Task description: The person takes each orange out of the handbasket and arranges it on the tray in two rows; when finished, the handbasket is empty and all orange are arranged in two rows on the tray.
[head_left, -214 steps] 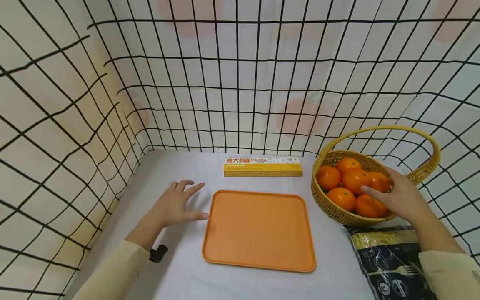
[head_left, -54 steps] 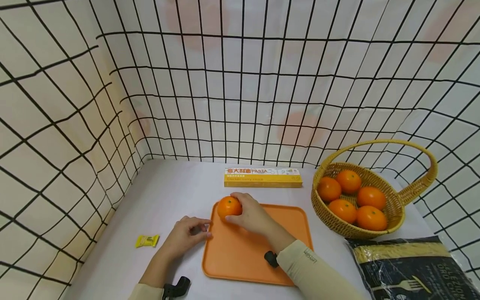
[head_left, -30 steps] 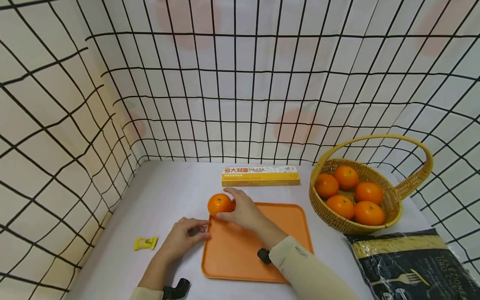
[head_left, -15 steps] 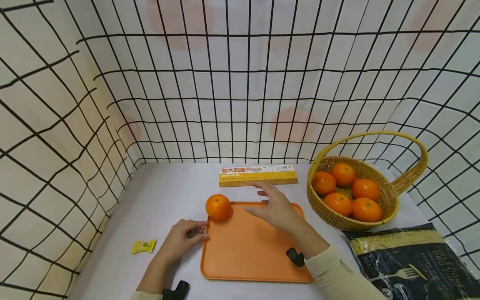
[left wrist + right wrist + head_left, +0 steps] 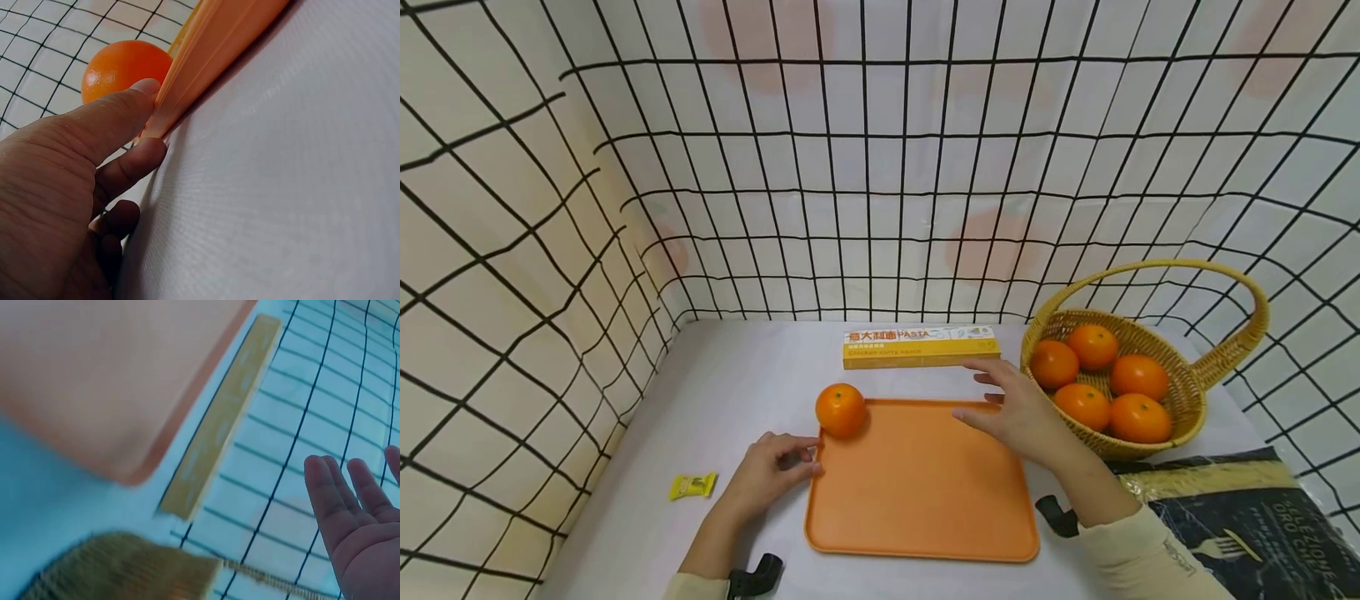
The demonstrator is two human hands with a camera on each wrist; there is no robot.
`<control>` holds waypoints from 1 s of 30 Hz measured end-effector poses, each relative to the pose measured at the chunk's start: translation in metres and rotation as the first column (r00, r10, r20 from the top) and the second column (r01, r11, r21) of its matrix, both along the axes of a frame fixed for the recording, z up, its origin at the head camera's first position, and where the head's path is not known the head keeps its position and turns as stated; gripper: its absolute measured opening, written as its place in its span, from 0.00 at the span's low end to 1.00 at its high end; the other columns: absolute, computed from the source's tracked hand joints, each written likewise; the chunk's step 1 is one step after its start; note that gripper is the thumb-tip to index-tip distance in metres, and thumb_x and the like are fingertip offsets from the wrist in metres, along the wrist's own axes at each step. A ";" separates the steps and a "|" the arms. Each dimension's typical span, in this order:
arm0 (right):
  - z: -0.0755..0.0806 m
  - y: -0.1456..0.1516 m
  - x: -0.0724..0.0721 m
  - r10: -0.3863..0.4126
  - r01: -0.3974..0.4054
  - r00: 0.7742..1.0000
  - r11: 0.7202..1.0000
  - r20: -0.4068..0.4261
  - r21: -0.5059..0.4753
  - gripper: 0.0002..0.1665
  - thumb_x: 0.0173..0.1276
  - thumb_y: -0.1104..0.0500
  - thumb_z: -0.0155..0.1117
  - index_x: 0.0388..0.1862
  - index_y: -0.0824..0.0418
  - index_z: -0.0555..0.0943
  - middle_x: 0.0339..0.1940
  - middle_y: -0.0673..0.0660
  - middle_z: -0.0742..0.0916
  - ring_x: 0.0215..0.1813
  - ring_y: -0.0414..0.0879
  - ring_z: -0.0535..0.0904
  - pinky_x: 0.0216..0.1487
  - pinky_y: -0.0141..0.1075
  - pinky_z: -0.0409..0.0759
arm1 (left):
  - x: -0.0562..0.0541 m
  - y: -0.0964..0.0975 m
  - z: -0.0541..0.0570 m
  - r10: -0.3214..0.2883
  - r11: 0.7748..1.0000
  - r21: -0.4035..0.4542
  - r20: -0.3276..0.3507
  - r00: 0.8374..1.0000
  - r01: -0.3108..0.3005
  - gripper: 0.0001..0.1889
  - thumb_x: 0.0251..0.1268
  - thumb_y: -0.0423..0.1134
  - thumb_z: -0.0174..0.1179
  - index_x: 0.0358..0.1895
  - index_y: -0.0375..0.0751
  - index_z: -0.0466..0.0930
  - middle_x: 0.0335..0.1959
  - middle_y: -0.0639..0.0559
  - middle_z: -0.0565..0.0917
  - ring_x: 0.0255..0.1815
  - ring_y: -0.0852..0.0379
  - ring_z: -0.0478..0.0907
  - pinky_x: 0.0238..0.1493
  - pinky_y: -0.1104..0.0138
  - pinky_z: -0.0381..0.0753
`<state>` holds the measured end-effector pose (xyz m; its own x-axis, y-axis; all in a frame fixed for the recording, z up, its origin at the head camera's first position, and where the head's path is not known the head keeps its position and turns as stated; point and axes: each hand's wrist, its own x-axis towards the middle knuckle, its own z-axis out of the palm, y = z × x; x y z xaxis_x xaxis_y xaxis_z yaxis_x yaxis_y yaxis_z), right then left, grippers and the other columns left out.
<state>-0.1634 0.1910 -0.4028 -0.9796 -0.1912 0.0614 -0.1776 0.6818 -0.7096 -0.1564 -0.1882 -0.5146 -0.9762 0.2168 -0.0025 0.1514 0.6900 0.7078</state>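
An orange (image 5: 841,410) sits on the far left corner of the orange tray (image 5: 925,487). My left hand (image 5: 769,471) pinches the tray's left edge; in the left wrist view the thumb (image 5: 122,109) lies on the rim and a finger sits just below it. Over the tray's far right side, my right hand (image 5: 1018,417) hangs with fingers spread and holds nothing. Close to its right stands a wicker basket (image 5: 1186,404) with several oranges (image 5: 1138,418) in it. The right wrist view shows extended fingers (image 5: 328,494) and part of the basket.
Behind the tray lies a yellow pasta box (image 5: 921,348). A small yellow wrapped sweet (image 5: 692,486) is at the left. A dark pasta bag (image 5: 1240,517) lies at the front right, partly behind my right sleeve. Black wire mesh (image 5: 910,192) encloses the back and sides.
My right hand took an orange from the basket, set it on the tray's far left corner, let go and moved back right. My left hand moved to the tray's edge; the yellow sweet came into view.
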 end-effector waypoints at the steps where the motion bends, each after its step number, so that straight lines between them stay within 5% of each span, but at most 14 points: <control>1: 0.002 0.005 0.001 0.001 -0.001 1.000 1.000 0.003 0.003 0.45 0.60 0.43 0.79 0.73 0.52 0.71 0.73 0.59 0.75 0.71 0.60 0.75 0.64 0.53 0.79 | 0.000 0.000 0.000 0.000 1.000 -0.002 -0.001 1.000 0.000 0.18 0.56 0.50 0.76 0.51 0.59 0.89 0.32 0.72 0.82 0.39 0.62 0.70 0.44 0.68 0.67; 10: 0.018 0.048 0.010 -0.028 0.032 0.999 0.993 -0.038 0.111 0.44 0.64 0.44 0.76 0.74 0.58 0.70 0.69 0.64 0.76 0.66 0.63 0.77 0.65 0.59 0.76 | -0.002 0.001 0.002 -0.003 1.000 0.001 0.004 1.000 0.003 0.18 0.57 0.51 0.76 0.52 0.59 0.89 0.33 0.70 0.82 0.41 0.61 0.70 0.46 0.68 0.68; 14: 0.017 0.066 0.013 -0.032 0.041 0.998 0.987 -0.060 0.152 0.43 0.63 0.45 0.77 0.73 0.58 0.71 0.67 0.64 0.78 0.64 0.63 0.77 0.62 0.59 0.78 | -0.001 0.002 0.002 0.000 1.000 -0.001 0.019 1.000 0.000 0.18 0.57 0.51 0.76 0.52 0.59 0.89 0.33 0.70 0.82 0.41 0.61 0.70 0.46 0.67 0.67; 21: 0.016 0.098 0.016 -0.076 0.074 0.997 0.956 -0.003 0.284 0.52 0.61 0.31 0.72 0.75 0.55 0.68 0.75 0.68 0.70 0.66 0.69 0.74 0.59 0.66 0.76 | -0.001 0.002 0.002 0.003 1.000 0.005 0.011 1.000 -0.003 0.18 0.57 0.50 0.76 0.52 0.60 0.89 0.33 0.70 0.82 0.41 0.61 0.70 0.46 0.67 0.67; 30: 0.008 0.135 0.016 -0.039 0.034 0.999 0.946 0.008 0.323 0.49 0.62 0.37 0.74 0.75 0.57 0.68 0.75 0.70 0.70 0.68 0.72 0.70 0.60 0.71 0.71 | 0.000 0.002 0.002 0.011 1.000 0.001 0.018 1.000 -0.011 0.18 0.56 0.50 0.76 0.52 0.59 0.89 0.33 0.69 0.82 0.41 0.61 0.70 0.45 0.68 0.68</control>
